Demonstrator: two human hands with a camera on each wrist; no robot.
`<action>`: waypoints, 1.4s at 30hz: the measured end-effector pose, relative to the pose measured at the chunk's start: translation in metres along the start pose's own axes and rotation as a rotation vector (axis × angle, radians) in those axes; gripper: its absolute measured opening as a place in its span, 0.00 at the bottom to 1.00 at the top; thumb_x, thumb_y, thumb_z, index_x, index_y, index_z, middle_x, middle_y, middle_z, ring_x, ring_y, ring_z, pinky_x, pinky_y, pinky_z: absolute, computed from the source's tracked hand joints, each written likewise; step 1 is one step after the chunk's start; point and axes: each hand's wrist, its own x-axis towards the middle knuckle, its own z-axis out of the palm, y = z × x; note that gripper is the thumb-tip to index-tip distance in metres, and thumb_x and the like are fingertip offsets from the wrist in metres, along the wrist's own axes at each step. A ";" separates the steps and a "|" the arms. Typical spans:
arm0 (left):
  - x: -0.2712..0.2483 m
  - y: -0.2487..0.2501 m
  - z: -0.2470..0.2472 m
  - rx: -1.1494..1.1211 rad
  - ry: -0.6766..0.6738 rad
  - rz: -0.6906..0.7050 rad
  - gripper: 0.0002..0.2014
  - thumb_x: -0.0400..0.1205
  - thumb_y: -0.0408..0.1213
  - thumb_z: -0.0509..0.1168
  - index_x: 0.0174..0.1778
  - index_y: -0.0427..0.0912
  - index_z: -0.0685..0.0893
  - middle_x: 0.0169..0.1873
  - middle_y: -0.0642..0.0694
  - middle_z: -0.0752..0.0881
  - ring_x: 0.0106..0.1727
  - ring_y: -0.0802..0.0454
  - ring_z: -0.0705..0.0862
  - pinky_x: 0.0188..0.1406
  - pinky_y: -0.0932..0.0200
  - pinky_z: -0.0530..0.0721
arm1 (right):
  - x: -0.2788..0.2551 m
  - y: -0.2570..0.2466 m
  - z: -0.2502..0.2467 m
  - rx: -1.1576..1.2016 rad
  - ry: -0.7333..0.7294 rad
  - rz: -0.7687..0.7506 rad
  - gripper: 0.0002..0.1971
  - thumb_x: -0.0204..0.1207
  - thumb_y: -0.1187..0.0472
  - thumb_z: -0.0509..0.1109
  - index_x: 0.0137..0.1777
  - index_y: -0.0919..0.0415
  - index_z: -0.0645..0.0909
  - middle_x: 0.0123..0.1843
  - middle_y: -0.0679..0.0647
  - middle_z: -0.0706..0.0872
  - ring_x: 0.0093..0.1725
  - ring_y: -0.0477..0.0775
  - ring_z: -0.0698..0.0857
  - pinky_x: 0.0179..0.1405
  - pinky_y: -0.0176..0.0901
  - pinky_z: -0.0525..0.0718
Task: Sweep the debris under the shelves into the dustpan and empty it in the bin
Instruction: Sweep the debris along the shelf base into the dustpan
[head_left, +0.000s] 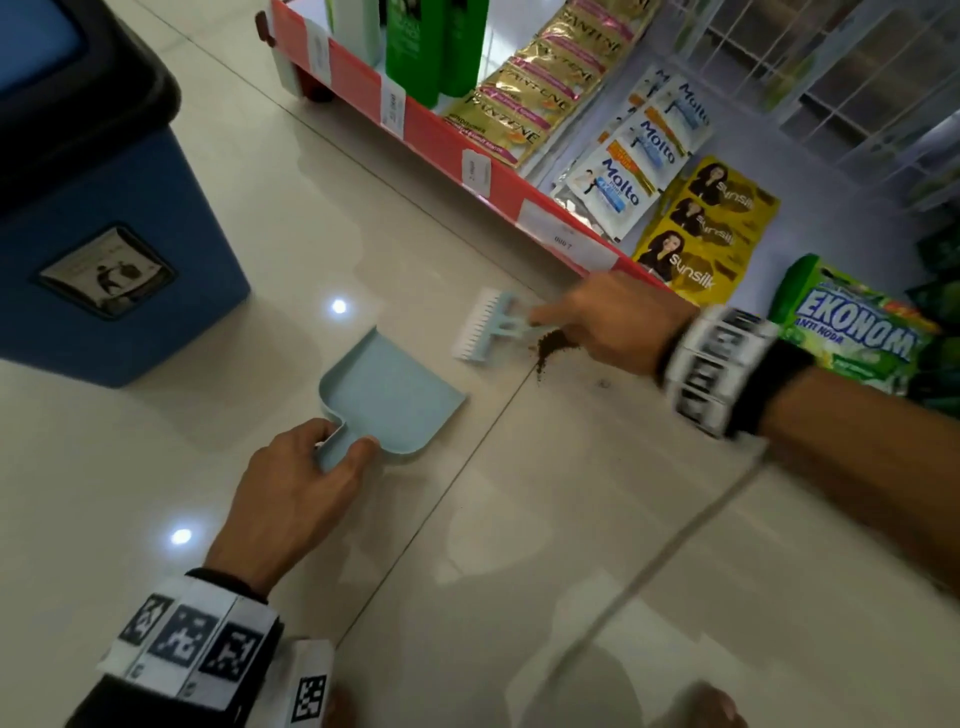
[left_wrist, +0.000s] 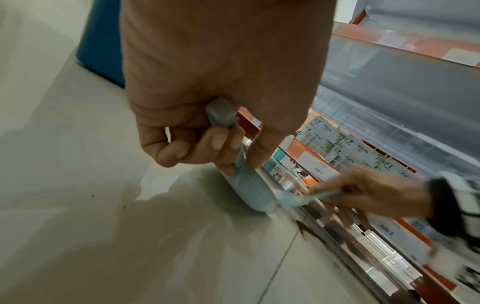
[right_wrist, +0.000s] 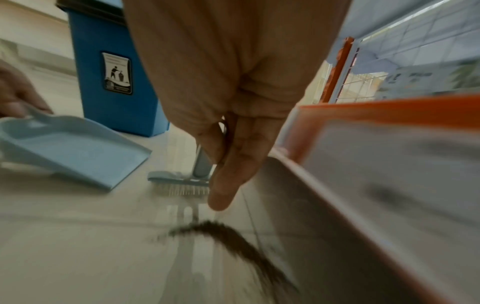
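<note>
A pale blue dustpan (head_left: 395, 395) lies flat on the tiled floor, its mouth facing the shelf. My left hand (head_left: 306, 467) grips its short handle (left_wrist: 221, 117). A small pale blue brush (head_left: 493, 327) with white bristles sits just beyond the pan's mouth; my right hand (head_left: 608, 322) holds its handle (right_wrist: 201, 164). Dark brown debris (head_left: 550, 348) lies in a little heap and streak on the floor beside the shelf base, under my right hand and behind the brush (right_wrist: 182, 183). The debris (right_wrist: 233, 242) curves along the shelf foot.
A blue bin (head_left: 104, 249) with a black lid stands on the left, behind the dustpan. The red-edged bottom shelf (head_left: 441, 150) runs diagonally, stocked with sachets and bottles. A green detergent pack (head_left: 852, 332) lies by my right wrist.
</note>
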 end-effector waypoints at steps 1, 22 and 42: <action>0.001 0.000 0.001 -0.001 -0.004 0.004 0.27 0.73 0.64 0.58 0.34 0.38 0.79 0.23 0.46 0.76 0.25 0.50 0.73 0.27 0.56 0.71 | -0.019 0.011 0.001 -0.006 -0.039 0.032 0.22 0.82 0.66 0.59 0.73 0.49 0.80 0.49 0.60 0.89 0.46 0.60 0.88 0.44 0.46 0.83; 0.013 0.013 0.031 0.041 -0.052 0.097 0.33 0.78 0.63 0.65 0.36 0.29 0.79 0.22 0.45 0.73 0.23 0.54 0.68 0.24 0.59 0.65 | -0.077 0.028 0.022 0.127 0.063 0.197 0.24 0.77 0.71 0.65 0.70 0.52 0.83 0.51 0.62 0.90 0.49 0.65 0.88 0.49 0.53 0.85; 0.018 0.043 0.047 -0.031 -0.102 0.169 0.23 0.70 0.60 0.64 0.25 0.42 0.70 0.14 0.60 0.73 0.20 0.62 0.73 0.21 0.74 0.71 | -0.093 0.003 0.063 0.149 0.168 0.485 0.13 0.85 0.67 0.59 0.62 0.62 0.83 0.45 0.60 0.88 0.36 0.57 0.81 0.38 0.41 0.78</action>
